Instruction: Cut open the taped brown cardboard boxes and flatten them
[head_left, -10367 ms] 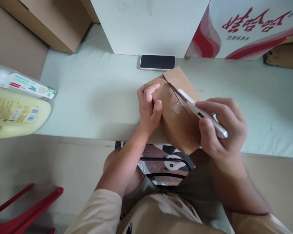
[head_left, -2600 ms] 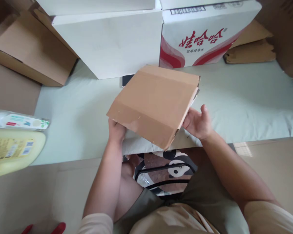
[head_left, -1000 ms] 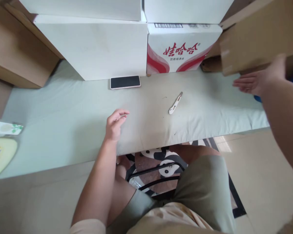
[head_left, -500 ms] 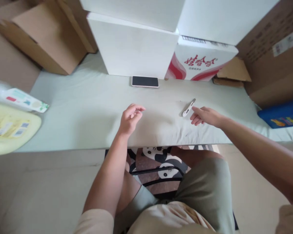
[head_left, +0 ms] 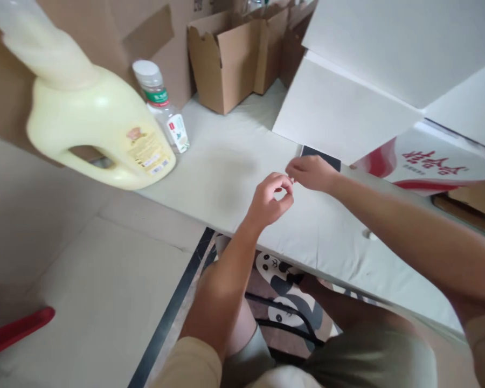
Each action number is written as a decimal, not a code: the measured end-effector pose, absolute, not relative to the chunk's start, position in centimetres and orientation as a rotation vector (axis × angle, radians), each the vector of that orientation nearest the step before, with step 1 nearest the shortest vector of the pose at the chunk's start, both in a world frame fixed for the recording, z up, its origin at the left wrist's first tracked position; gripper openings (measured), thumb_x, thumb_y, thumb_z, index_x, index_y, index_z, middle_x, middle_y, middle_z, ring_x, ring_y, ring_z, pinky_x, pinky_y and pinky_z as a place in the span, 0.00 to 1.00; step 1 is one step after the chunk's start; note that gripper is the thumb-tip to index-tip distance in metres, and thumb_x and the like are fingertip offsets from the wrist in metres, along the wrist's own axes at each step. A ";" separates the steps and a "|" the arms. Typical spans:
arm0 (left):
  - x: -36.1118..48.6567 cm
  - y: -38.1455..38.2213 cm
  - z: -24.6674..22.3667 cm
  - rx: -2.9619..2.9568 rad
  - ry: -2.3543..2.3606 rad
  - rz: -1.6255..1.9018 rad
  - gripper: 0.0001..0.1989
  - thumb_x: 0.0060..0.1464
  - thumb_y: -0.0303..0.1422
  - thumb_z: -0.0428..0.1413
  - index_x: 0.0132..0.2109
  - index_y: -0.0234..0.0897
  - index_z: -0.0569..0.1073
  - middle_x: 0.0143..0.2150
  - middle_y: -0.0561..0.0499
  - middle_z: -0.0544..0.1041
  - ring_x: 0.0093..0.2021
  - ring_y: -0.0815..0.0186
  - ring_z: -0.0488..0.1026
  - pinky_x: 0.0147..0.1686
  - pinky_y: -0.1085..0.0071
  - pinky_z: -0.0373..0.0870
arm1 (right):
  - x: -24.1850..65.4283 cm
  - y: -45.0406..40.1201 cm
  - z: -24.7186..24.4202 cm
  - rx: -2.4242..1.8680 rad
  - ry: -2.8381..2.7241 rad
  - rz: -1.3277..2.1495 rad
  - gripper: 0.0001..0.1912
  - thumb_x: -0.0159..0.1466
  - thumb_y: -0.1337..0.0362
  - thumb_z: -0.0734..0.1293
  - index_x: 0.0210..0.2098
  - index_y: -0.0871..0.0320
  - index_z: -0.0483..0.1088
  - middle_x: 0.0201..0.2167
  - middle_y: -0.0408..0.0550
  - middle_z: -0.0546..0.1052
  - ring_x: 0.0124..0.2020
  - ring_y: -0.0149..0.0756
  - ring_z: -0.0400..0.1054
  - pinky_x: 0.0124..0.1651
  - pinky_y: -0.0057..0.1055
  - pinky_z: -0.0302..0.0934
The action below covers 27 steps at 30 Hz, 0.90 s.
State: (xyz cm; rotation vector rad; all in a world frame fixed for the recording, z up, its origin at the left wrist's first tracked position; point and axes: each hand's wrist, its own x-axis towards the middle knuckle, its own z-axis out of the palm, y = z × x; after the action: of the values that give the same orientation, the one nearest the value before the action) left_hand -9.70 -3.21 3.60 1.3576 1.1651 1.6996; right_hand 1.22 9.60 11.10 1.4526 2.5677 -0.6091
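Observation:
My left hand [head_left: 271, 200] is raised above the pale cloth-covered surface, its fingers curled and its thumb and index fingertips close together. My right hand [head_left: 313, 172] reaches in from the right, fingers bent and pinched, right beside the left fingertips. A tiny pale speck shows where the two hands meet; what they hold, if anything, is too small to make out. Behind the right hand lies a dark-screened phone [head_left: 321, 156], partly covered by it. A small white tool [head_left: 371, 235] peeks out from beneath my right forearm, mostly hidden.
At the left stand a large pale-yellow jug [head_left: 105, 108] with a handle and a clear bottle [head_left: 165, 116]. Open cardboard boxes [head_left: 238, 59] sit behind. White boxes [head_left: 327, 102] and a red-and-white carton [head_left: 424, 156] line the back right. A red object [head_left: 20, 328] is at lower left.
The view has swung left, bringing the jug and bottle fully in. My right hand has left the spot beside the white tool and come over to my left hand.

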 end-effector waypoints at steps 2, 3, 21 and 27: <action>-10.2 -3.4 3.7 1.342 1.165 1.735 0.05 0.47 0.24 0.54 0.31 0.39 0.68 0.38 0.50 0.74 0.44 0.65 0.74 0.46 0.64 0.73 | -3.9 11.0 11.1 1.345 2.723 -0.466 0.11 0.67 0.61 0.63 0.39 0.55 0.78 0.39 0.47 0.83 0.42 0.42 0.76 0.47 0.37 0.66; -10.3 -3.5 3.7 1.325 1.165 1.756 0.05 0.47 0.24 0.54 0.31 0.39 0.68 0.38 0.50 0.75 0.44 0.65 0.75 0.46 0.64 0.73 | -6.4 11.6 11.2 1.304 2.794 -0.419 0.12 0.67 0.62 0.63 0.43 0.55 0.78 0.42 0.47 0.83 0.44 0.43 0.77 0.50 0.39 0.67; -11.7 -3.8 4.1 1.293 1.153 1.762 0.06 0.50 0.24 0.56 0.30 0.40 0.69 0.40 0.49 0.78 0.43 0.66 0.76 0.34 0.72 0.72 | -22.5 16.4 15.9 1.172 2.984 -0.055 0.23 0.73 0.59 0.64 0.62 0.67 0.71 0.69 0.59 0.65 0.71 0.58 0.60 0.74 0.58 0.54; -11.4 -2.7 3.6 0.901 1.535 2.056 0.07 0.53 0.24 0.56 0.37 0.42 0.70 0.40 0.51 0.76 0.44 0.64 0.74 0.50 0.63 0.71 | -13.7 13.5 15.5 1.025 3.066 0.126 0.18 0.70 0.65 0.60 0.51 0.61 0.78 0.57 0.56 0.77 0.56 0.48 0.72 0.60 0.50 0.68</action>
State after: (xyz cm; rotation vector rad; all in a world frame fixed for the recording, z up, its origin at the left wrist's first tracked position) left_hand -11.39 -2.73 3.56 0.9014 1.5353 2.0562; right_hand -13.75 13.47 15.49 1.0252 3.0662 0.1260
